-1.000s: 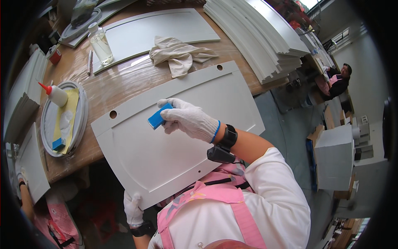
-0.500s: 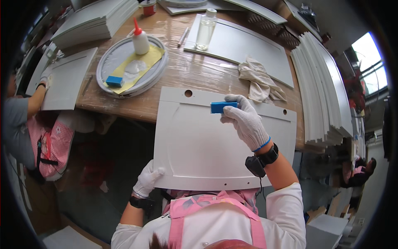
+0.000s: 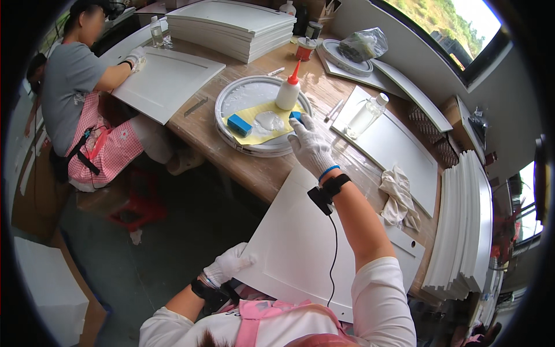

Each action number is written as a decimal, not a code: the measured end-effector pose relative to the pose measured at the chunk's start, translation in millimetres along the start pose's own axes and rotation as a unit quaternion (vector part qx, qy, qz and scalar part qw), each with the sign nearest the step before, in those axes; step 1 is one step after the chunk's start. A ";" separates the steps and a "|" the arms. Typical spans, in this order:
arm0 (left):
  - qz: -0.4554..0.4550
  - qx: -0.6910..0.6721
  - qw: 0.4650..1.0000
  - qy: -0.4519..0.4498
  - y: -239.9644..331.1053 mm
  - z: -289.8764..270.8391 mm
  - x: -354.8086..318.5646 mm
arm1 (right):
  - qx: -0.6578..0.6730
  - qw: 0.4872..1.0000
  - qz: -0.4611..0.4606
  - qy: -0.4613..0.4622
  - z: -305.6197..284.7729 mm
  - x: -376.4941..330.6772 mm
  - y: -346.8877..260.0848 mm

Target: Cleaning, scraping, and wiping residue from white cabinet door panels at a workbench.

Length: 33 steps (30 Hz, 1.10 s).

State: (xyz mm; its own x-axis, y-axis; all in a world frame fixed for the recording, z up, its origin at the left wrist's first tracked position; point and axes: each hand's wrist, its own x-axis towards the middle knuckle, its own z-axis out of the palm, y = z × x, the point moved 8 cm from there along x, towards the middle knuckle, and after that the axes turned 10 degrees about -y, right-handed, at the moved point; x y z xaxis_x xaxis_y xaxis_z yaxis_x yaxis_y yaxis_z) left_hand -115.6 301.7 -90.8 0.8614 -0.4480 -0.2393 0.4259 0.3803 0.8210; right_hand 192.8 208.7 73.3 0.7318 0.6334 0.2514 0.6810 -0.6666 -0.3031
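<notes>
My right hand [image 3: 314,149], in a white knit glove, reaches to the right side of a round white lid [image 3: 230,99]. Its fingers pinch a small blue sponge block [image 3: 296,117], partly hidden by them. On the lid lies a yellow sheet [image 3: 260,139] bearing a white paste puddle [image 3: 269,121] and a second blue sponge block [image 3: 239,125]. A white squeeze bottle [image 3: 287,95] with a red nozzle stands behind. Gloved too, my left hand [image 3: 227,265] grips the near left edge of a white panel [image 3: 303,243], which slopes from the table toward my lap.
A clear bottle [image 3: 366,117] stands on another white panel [image 3: 413,168], beside a crumpled cloth [image 3: 399,199]. Panel stacks rise at the back [image 3: 231,29] and on the right [image 3: 457,231]. At left, a co-worker [image 3: 87,87] in a pink apron handles a panel [image 3: 167,81].
My right hand has gone from above my panel to the lid, carrying the blue sponge block. My left hand keeps its hold on the panel. The view has swung left.
</notes>
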 end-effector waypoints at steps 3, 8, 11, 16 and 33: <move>-0.007 -0.005 1.000 -0.003 -5.9 -2.5 -2.2 | -0.052 0.996 0.019 -0.063 18.6 19.5 4.5; -0.016 -0.049 0.999 -0.009 -2.9 -4.4 -6.0 | -0.101 0.987 0.044 -0.116 16.9 22.8 11.7; -0.015 -0.130 0.991 0.004 -13.2 -10.9 -19.2 | -0.054 0.997 0.035 -0.042 -29.0 -12.0 -5.2; 0.028 -0.294 0.954 -0.056 -22.7 14.3 -24.8 | 0.163 0.974 0.144 -0.058 -86.7 -146.9 42.7; 0.075 -0.178 0.981 0.008 1.6 32.0 -29.8 | 0.159 0.780 0.597 0.097 -116.6 -666.2 154.7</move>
State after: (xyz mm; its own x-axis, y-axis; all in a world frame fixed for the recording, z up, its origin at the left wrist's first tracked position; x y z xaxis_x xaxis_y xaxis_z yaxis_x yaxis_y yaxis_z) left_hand -149.5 289.7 -65.8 0.9245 -0.3541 -0.1409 0.3619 0.6999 0.6158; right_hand -186.6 -362.2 -33.9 0.8510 -0.4564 -0.2598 -0.5071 -0.5852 -0.6328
